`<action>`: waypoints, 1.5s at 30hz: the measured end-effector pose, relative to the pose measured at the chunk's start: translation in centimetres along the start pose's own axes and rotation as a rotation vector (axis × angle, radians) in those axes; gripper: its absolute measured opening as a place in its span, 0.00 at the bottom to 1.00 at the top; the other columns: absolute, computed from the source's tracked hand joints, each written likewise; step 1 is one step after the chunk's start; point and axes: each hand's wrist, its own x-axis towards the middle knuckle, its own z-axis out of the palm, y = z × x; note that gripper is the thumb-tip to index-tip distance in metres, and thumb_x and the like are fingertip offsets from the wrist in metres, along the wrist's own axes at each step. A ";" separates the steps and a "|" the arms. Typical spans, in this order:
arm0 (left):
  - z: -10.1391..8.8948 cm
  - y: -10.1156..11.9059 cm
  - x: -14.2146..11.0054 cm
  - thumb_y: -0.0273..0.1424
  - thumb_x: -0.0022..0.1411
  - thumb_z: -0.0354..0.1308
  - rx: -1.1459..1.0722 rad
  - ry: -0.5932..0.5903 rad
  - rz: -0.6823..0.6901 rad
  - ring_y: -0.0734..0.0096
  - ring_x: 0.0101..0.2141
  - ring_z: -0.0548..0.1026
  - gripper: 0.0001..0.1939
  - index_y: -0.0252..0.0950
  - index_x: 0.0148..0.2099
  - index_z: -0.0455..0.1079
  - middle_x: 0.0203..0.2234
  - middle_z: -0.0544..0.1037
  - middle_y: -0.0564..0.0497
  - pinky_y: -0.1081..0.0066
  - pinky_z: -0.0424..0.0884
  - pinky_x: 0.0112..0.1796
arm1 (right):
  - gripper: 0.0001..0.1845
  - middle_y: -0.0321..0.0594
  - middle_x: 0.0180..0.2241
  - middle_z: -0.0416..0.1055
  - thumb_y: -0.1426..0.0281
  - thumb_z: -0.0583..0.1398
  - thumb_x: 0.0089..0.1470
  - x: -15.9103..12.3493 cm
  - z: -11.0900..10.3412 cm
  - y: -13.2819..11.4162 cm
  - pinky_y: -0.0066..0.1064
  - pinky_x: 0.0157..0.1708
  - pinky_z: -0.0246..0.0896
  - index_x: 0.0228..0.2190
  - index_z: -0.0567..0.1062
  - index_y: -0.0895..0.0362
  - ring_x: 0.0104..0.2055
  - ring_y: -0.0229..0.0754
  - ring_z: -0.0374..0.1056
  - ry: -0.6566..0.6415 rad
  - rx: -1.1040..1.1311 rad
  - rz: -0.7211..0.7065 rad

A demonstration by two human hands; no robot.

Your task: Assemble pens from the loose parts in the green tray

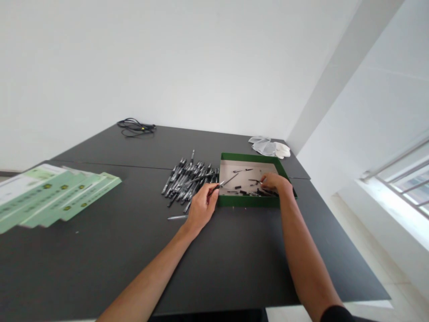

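Observation:
My left hand (201, 206) grips a black pen (215, 188) at the left wall of a shallow green tray (248, 201), its tip pointing toward the tray. Behind this hand lies a heap of black pens (189, 181) on the dark table. My right hand (274, 181) reaches into the tray, fingers pinched among small black pen parts (246, 191) scattered on its pale floor; whether it holds one is unclear. A single pale pen refill (177, 218) lies on the table left of my left hand.
Fanned green-and-white leaflets (50, 194) lie at the table's left edge. A coiled black cable (136, 127) rests at the far edge. White cloth gloves (270, 146) lie behind the tray. The table's right edge (335, 223) drops to a pale floor by a window.

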 end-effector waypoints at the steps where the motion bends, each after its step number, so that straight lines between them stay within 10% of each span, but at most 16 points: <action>1: 0.0 0.0 0.0 0.37 0.74 0.54 0.002 -0.004 -0.003 0.66 0.40 0.80 0.13 0.38 0.53 0.73 0.41 0.81 0.49 0.69 0.74 0.42 | 0.15 0.47 0.36 0.83 0.72 0.70 0.49 0.1 0.3 -0.3 0.30 0.33 0.67 0.42 0.86 0.54 0.34 0.45 0.78 -0.022 -0.002 0.013; 11: 0.0 0.3 0.0 0.41 0.75 0.51 0.019 -0.048 -0.055 0.64 0.39 0.82 0.17 0.37 0.54 0.74 0.41 0.83 0.47 0.69 0.75 0.42 | 0.21 0.49 0.51 0.79 0.72 0.66 0.57 1.8 0.6 -2.0 0.31 0.51 0.66 0.52 0.80 0.55 0.52 0.48 0.76 -0.030 0.004 -0.102; 18: -0.1 0.4 0.0 0.40 0.75 0.51 0.043 -0.056 -0.040 0.65 0.38 0.81 0.17 0.37 0.54 0.74 0.40 0.83 0.48 0.70 0.74 0.40 | 0.16 0.39 0.40 0.83 0.73 0.67 0.55 1.9 1.0 -2.7 0.27 0.43 0.68 0.46 0.83 0.52 0.40 0.42 0.78 -0.097 0.061 -0.274; 29: -0.1 0.4 -0.1 0.39 0.75 0.51 0.047 -0.066 -0.019 0.67 0.35 0.81 0.16 0.36 0.53 0.74 0.38 0.83 0.49 0.70 0.74 0.39 | 0.32 0.51 0.66 0.66 0.80 0.53 0.60 1.9 -0.7 3.2 0.39 0.68 0.54 0.65 0.68 0.61 0.68 0.49 0.62 0.157 0.073 -0.171; 45: -0.1 0.3 -0.1 0.38 0.75 0.51 0.053 -0.070 0.021 0.68 0.37 0.81 0.15 0.38 0.55 0.74 0.40 0.83 0.49 0.71 0.74 0.41 | 0.23 0.45 0.52 0.80 0.72 0.65 0.58 2.1 0.1 -1.2 0.29 0.54 0.66 0.55 0.80 0.54 0.53 0.46 0.77 0.013 -0.027 -0.192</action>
